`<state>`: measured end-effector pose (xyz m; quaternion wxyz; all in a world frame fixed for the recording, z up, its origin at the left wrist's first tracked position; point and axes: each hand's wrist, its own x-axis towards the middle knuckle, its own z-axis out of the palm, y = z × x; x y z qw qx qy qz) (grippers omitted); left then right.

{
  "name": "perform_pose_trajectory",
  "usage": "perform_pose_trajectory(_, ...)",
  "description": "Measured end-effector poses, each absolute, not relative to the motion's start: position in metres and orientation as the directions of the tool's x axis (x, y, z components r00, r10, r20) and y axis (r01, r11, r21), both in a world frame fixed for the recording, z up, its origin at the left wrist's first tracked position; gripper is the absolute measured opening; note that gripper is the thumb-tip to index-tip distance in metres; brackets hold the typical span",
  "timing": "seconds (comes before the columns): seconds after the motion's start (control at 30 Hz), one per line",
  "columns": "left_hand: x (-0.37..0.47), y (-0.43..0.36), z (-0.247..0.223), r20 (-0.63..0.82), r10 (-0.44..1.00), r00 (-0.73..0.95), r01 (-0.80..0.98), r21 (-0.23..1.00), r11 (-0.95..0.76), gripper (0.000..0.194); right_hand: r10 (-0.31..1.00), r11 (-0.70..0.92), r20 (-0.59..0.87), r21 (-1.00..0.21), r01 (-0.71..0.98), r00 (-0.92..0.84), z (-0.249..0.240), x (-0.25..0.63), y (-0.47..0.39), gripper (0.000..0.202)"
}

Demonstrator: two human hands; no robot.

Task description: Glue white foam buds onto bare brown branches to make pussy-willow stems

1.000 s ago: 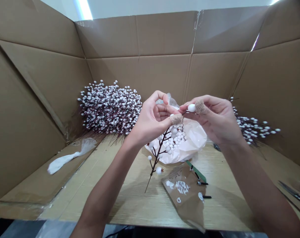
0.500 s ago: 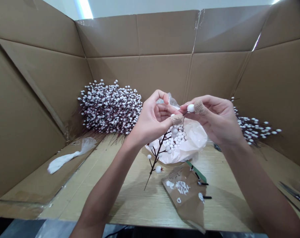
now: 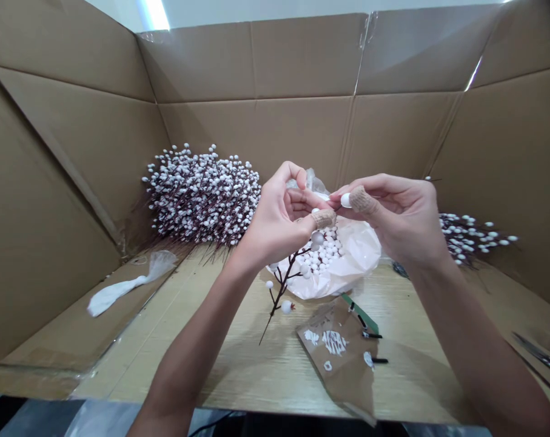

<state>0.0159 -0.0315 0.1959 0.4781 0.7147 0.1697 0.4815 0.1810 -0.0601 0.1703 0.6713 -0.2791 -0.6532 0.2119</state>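
My left hand pinches the upper end of a dark brown twig with white berries, which hangs down over the table and leans to the lower left. Between the taped thumb and fingers of my right hand is a white berry, close to the left fingertips. Both thumbs are wrapped in tan tape. Behind and below the hands lies an open white plastic bag with loose white berries. The fingers partly hide the twig's tip.
A big pile of berry branches lies at the back left, a smaller one at the right. Cardboard with white glue is in front, scissors at the right edge, white plastic at the left. Cardboard walls surround the table.
The hanging twig has swung slightly to the left. My right hand has turned a little, and its berry has shifted slightly left, toward my left fingertips.
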Motion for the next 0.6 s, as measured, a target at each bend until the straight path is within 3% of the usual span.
perform_pose_trajectory(0.4,0.0178,-0.0288,0.1944,0.513,0.761,0.398,-0.324,0.854,-0.407,0.043,0.634,0.768,0.772,-0.636,0.073,0.053,0.1670,0.1792,-0.0565,0.008)
perform_pose_trajectory(0.6,0.0190,-0.0273,0.1925,0.541,0.751,0.379,-0.311,0.839,-0.447,0.043,0.619,0.776,0.782,-0.624,0.094,0.076,0.1663,0.1765,-0.0549,0.010)
